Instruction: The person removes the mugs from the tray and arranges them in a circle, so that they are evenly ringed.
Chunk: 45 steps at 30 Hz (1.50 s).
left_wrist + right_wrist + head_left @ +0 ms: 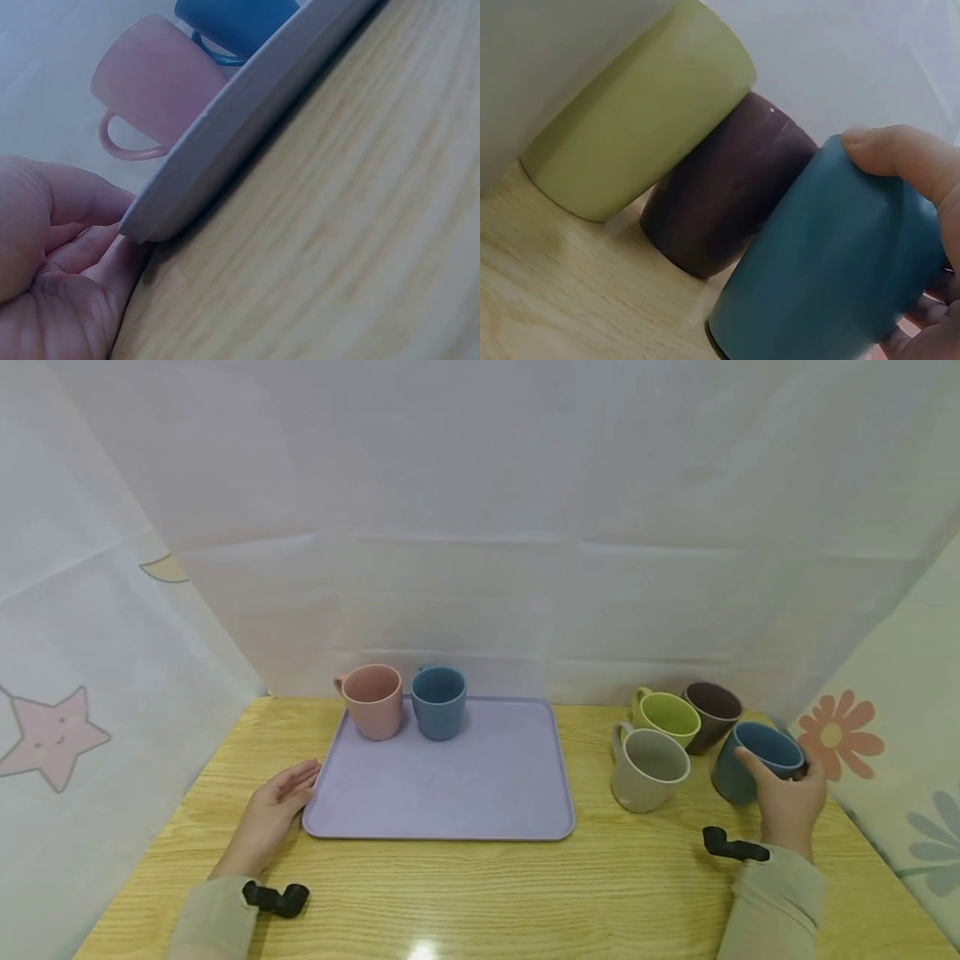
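Note:
On the right, my right hand (791,797) grips a dark blue mug (738,768), its thumb at the rim and its other fingers on the outer side. The right wrist view shows that blue mug (825,262) slanted beside a dark brown mug (727,187) and a yellow-green mug (641,112). At the left edge of a lilac tray (442,785), my left hand (273,806) rests on the table with its fingertips touching the rim. A pink mug (377,710) and another blue mug (439,710) stand upright at the tray's back left.
A light grey mug (645,777) stands left of the held mug, in front of the yellow-green mug (667,717) and the dark brown mug (708,710). A white cloth (480,568) hangs behind the wooden table (480,893), with patterned cloth at both sides.

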Each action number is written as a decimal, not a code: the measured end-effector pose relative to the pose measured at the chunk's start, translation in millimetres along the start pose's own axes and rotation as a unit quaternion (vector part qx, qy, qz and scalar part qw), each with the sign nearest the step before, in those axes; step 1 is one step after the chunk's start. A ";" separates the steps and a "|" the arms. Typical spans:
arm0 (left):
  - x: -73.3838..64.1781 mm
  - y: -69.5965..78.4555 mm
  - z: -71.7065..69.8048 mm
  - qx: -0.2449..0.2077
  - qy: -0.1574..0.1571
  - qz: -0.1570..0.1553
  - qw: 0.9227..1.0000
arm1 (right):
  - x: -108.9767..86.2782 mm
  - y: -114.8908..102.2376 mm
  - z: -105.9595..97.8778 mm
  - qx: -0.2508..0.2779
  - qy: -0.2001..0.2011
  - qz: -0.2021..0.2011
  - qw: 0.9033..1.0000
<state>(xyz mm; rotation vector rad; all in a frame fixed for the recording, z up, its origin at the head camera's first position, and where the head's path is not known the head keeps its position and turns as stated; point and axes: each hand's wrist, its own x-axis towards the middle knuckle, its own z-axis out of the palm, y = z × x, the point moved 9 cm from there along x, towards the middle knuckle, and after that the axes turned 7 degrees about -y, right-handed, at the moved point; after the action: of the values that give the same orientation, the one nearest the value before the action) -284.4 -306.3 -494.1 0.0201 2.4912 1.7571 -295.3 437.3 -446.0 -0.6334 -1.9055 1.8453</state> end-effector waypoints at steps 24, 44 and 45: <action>2.2 2.3 -0.7 -0.009 -0.004 0.003 1.000 | 6.0 6.9 11.0 0.009 -0.067 0.002 0.998; 1.8 -2.4 -0.4 0.000 0.000 0.006 1.000 | -17.7 -54.3 -1.9 0.105 0.094 -0.068 0.988; 1.5 -2.0 -0.3 -0.001 0.000 0.008 1.000 | -21.2 -61.0 0.0 0.127 0.101 -0.080 0.984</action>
<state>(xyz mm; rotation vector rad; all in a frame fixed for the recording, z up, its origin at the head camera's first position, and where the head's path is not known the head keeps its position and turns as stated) -285.8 -307.1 -495.9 0.0398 2.4958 1.7651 -280.5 423.7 -384.6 -0.5414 -1.5162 1.8068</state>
